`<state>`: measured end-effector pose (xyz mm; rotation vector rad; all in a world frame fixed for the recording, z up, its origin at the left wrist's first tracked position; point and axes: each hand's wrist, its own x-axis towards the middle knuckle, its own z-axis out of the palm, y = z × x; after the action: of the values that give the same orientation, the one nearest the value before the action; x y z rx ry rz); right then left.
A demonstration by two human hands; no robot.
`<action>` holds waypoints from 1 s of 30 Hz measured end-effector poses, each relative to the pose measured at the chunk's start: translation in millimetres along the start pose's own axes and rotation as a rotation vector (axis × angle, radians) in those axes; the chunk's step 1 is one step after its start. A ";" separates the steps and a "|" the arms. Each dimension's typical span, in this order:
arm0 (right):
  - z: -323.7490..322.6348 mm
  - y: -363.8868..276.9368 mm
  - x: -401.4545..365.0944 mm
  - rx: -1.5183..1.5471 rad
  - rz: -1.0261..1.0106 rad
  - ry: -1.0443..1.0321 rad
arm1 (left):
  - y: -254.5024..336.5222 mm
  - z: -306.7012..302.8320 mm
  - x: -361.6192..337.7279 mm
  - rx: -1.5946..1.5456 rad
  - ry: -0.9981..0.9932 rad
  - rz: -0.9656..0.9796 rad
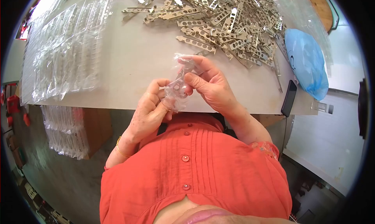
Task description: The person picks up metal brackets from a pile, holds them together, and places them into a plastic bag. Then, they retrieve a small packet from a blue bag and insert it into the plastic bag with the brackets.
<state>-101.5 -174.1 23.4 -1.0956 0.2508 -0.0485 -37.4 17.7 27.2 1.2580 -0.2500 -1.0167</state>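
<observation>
Close to my body, over the table's front edge, both hands pinch a small clear plastic bag [175, 94]. A piece of perforated metal, like the brackets on the table, shows through the plastic. My left hand [150, 104] is closed on the bag's lower left end. With thumb and fingers, my right hand [213, 83] grips its upper right side. Glare and creases hide how far the metal sits inside. Beyond my hands lies a large loose pile of perforated metal brackets [195, 43].
Rows of plastic-wrapped pieces [66, 52] lie on the table's left side. A blue plastic bag [306, 61] and a black phone [289, 98] are at the right edge. Below the table, at left, more wrapped pieces [64, 130] stand by a cardboard box [97, 130].
</observation>
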 end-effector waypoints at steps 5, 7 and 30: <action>-3.9 7.1 3.0 -0.066 0.024 -0.094 | -2.2 -6.1 2.8 0.061 -0.021 0.013; -2.5 6.4 3.0 -0.101 0.030 -0.097 | -3.7 -7.7 2.7 0.058 -0.022 0.009; -11.5 -4.5 -3.0 0.066 0.140 -0.006 | 6.7 -23.6 3.7 0.093 0.135 0.184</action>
<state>-106.6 -185.7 22.9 -1.0096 0.3185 0.0712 -16.4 30.4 23.5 1.3552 -0.3053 -0.7667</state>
